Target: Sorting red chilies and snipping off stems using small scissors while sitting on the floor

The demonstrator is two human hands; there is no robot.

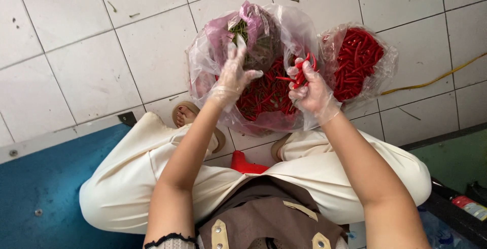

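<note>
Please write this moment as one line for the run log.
left hand: gloved, open over big chili bag | right hand: gloved, holding red chilies | second bag: red chilies, right

Both bare forearms are reaching forward from the bent knees, each hand sheathed in a thin clear glove. The left hand is lifting with its wrist bent back, its fingers loosely spread and pointing up, its grip holding nothing that can be made out. The right hand is curling just beside it at the same height, its fingers pinching shut around a small bunch of red chillies.
</note>
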